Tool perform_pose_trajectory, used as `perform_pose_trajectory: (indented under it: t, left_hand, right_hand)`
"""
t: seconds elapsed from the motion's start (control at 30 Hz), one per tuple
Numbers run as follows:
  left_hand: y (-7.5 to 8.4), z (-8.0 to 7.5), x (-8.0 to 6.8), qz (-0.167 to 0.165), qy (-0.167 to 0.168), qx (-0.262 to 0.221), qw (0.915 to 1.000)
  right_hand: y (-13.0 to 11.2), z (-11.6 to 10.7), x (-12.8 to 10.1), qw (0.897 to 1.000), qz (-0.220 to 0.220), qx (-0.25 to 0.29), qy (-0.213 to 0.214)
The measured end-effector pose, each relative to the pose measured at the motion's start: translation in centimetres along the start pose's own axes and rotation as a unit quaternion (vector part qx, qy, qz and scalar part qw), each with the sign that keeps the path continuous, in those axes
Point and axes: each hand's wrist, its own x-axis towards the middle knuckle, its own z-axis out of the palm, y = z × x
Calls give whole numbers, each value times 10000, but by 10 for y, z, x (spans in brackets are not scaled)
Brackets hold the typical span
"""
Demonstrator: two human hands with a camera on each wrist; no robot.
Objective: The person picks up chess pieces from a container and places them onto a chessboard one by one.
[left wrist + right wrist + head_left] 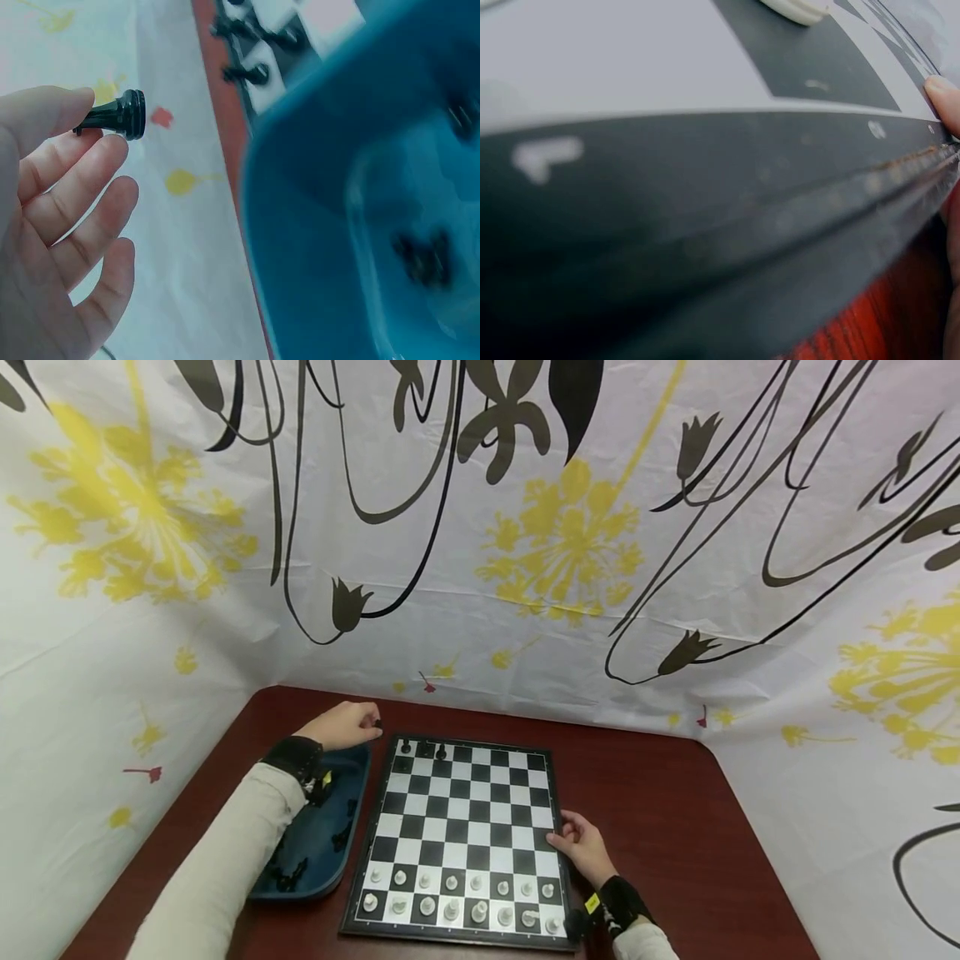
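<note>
My left hand (347, 725) pinches a black chess piece (120, 116) between thumb and fingertips, just beyond the far end of the blue tray. The piece lies sideways in the left wrist view, its round base pointing away from the palm. On the right, my other hand (587, 847) grips the side edge of the chessboard (557, 793), thumb on top and fingers at the rim. Black pieces (441, 752) stand at the board's far left corner. White pieces (452, 910) fill the two near rows.
A blue tray (358, 810) stands left of the board, with several black pieces (288, 877) lying in it. The dark red table (660, 827) extends to the right. Patterned white cloth (420, 652) hangs behind and at both sides.
</note>
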Motion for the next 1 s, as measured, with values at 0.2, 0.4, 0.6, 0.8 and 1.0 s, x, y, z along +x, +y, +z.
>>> perform_pose_trajectory:
  t: [0.2,0.4,0.6,0.8,1.0]
  left_hand:
    - [27,11,32,-89,-90,102,9999]
    - [46,27,56,92,-232,80,9997]
    - [54,47,73,158,-321,211,9991]
    - [63,66,90,213,-349,258,9988]
    - [70,80,100,212,-320,598,9975]
  right_hand:
    - [1,-1,1,10000,-19,38,39]
    - [3,-2,2,9999,-41,136,88]
    - [4,1,4,9999,-66,132,23]
    - [6,0,5,9999,-24,-32,122]
    - [3,-1,5,9999,-17,102,66]
